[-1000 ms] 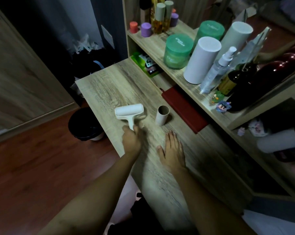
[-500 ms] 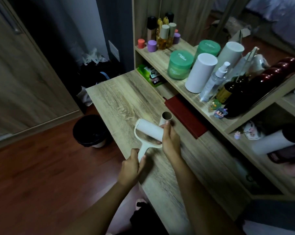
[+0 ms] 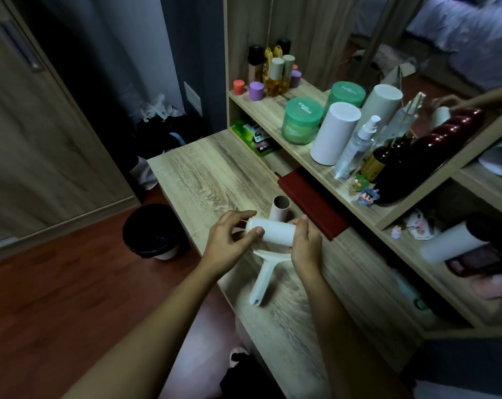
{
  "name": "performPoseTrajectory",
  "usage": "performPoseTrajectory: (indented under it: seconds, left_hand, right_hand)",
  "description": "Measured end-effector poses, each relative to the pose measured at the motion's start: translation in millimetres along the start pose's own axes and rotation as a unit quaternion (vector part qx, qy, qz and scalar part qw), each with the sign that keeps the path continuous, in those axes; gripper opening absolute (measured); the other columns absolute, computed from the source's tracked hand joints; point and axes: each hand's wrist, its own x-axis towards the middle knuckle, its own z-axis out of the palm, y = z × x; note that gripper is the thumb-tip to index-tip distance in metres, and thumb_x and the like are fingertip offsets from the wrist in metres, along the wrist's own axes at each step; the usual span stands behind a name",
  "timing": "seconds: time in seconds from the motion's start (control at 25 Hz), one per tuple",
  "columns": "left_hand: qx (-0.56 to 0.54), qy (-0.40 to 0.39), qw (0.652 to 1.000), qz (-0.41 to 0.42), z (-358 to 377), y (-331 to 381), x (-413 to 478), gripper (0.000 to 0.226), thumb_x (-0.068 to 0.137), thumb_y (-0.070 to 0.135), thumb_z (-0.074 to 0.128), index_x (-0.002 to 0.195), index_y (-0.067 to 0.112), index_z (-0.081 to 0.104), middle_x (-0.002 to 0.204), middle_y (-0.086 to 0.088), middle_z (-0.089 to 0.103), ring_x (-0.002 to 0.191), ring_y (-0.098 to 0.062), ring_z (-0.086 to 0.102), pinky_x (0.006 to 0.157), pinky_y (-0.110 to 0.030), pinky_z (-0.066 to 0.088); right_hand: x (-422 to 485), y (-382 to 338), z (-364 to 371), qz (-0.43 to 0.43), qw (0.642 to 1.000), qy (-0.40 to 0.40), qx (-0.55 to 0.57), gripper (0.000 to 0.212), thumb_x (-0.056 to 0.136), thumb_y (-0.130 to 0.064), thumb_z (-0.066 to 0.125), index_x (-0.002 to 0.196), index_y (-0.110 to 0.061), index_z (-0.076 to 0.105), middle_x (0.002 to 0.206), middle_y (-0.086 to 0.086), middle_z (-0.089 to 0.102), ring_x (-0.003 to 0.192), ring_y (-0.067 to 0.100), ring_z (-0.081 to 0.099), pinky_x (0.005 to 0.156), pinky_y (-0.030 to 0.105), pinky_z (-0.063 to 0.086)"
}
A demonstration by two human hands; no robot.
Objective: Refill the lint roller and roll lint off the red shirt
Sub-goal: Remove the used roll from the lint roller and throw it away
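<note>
Both hands grip the white lint roller [image 3: 273,233] above the bench [image 3: 203,180]: left hand [image 3: 229,243] pinches its nine o'clock end, right hand [image 3: 306,243] clasps the three o'clock end. A cardboard tube [image 3: 279,208] stands upright just behind at twelve o'clock.

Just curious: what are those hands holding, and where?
The lint roller: left hand and right hand grip opposite ends of its white roll; the handle hangs free.

Cardboard tube [image 3: 279,211] on desk [image 3: 203,174], just behind lint roller [image 3: 268,243].
</note>
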Motion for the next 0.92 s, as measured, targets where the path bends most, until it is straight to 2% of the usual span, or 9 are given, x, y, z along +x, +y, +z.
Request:
performPoseTrajectory:
  seconds: [0.16, 0.24, 0.32, 0.4, 0.52, 0.6, 0.72, 0.8, 0.92]
  left_hand:
    - [-0.022, 0.041, 0.999, -0.024, 9, 4, -3, 0.032, 0.077, 0.025, 0.074, 0.107, 0.019, 0.065, 0.103, 0.006, 0.06, 0.093, -0.009, 0.062, 0.072, -0.009, 0.048]
    - [-0.016, 0.029, 0.999, -0.034, 11, 8, -2, 0.026, 0.078, 0.025, 0.074, 0.1, 0.024, 0.062, 0.098, 0.007, 0.061, 0.089, -0.013, 0.062, 0.07, -0.01, 0.048]
    - [-0.056, -0.001, 0.997, -0.053, 7, 9, -1, 0.022, 0.077, 0.025, 0.074, 0.092, 0.027, 0.058, 0.091, 0.003, 0.062, 0.081, -0.017, 0.062, 0.066, -0.015, 0.049]
    - [-0.114, -0.043, 0.99, -0.075, 0, 9, 0, 0.021, 0.079, 0.02, 0.073, 0.09, 0.025, 0.056, 0.085, -0.002, 0.061, 0.076, -0.017, 0.06, 0.061, -0.016, 0.047]
    - [-0.119, -0.094, 0.986, -0.071, -6, 14, 1, 0.02, 0.082, 0.02, 0.07, 0.089, 0.021, 0.051, 0.077, -0.003, 0.056, 0.064, -0.006, 0.056, 0.052, -0.013, 0.041]
    - [-0.112, -0.093, 0.987, -0.065, -4, 19, 2, 0.021, 0.084, 0.02, 0.068, 0.088, 0.019, 0.048, 0.077, -0.002, 0.054, 0.059, -0.001, 0.054, 0.05, -0.012, 0.04]
    - [-0.089, -0.05, 0.993, -0.054, 1, 21, 1, 0.023, 0.084, 0.028, 0.067, 0.085, 0.022, 0.045, 0.075, -0.003, 0.054, 0.059, -0.008, 0.054, 0.053, -0.02, 0.042]
    - [-0.101, -0.027, 0.992, -0.063, 6, 21, 0, 0.023, 0.085, 0.031, 0.065, 0.088, 0.024, 0.043, 0.077, -0.004, 0.061, 0.063, -0.018, 0.063, 0.058, -0.03, 0.049]
    - [-0.122, -0.031, 0.99, -0.068, 12, 24, -3, 0.022, 0.09, 0.021, 0.06, 0.105, 0.019, 0.044, 0.084, -0.007, 0.065, 0.061, -0.013, 0.067, 0.057, -0.026, 0.052]
  right_hand:
    - [0, -2, -7, -0.002, 0.999, 0.032, 0.017, 0.044, 0.091, -0.04, 0.028, 0.08, -0.012, 0.061, 0.084, 0.013, 0.061, 0.082, 0.031, 0.061, 0.07, 0.037, 0.052]
    - [0, -2, -10, -0.011, 0.999, 0.03, 0.008, 0.054, 0.085, -0.044, 0.025, 0.086, -0.006, 0.064, 0.086, 0.014, 0.062, 0.081, 0.029, 0.061, 0.069, 0.033, 0.052]
    - [-1, -3, -11, -0.012, 1.0, 0.024, 0.006, 0.06, 0.083, -0.044, 0.023, 0.091, -0.003, 0.065, 0.088, 0.015, 0.062, 0.081, 0.028, 0.06, 0.068, 0.03, 0.05]
    - [-3, -4, -11, -0.013, 1.0, 0.023, 0.004, 0.056, 0.085, -0.043, 0.024, 0.087, -0.005, 0.065, 0.087, 0.015, 0.062, 0.081, 0.029, 0.06, 0.068, 0.033, 0.05]
    - [-3, -8, -13, -0.017, 1.0, 0.016, 0.005, 0.042, 0.097, -0.034, 0.029, 0.078, -0.01, 0.058, 0.083, 0.014, 0.06, 0.081, 0.031, 0.06, 0.07, 0.036, 0.049]
    - [-1, -9, -13, -0.021, 1.0, 0.013, 0.01, 0.042, 0.097, -0.034, 0.029, 0.079, -0.01, 0.059, 0.084, 0.015, 0.061, 0.081, 0.032, 0.061, 0.07, 0.036, 0.05]
    - [1, -12, -12, -0.036, 0.999, 0.034, 0.007, 0.055, 0.086, -0.041, 0.025, 0.084, -0.004, 0.065, 0.084, 0.016, 0.063, 0.082, 0.034, 0.062, 0.072, 0.041, 0.052]
    - [2, -11, -13, -0.044, 0.998, 0.046, 0.002, 0.058, 0.085, -0.04, 0.024, 0.086, 0.0, 0.066, 0.083, 0.016, 0.063, 0.083, 0.034, 0.062, 0.073, 0.043, 0.053]
    - [2, -11, -17, -0.062, 0.997, 0.039, -0.006, 0.057, 0.086, -0.04, 0.025, 0.085, 0.0, 0.066, 0.082, 0.014, 0.063, 0.082, 0.034, 0.062, 0.071, 0.044, 0.054]
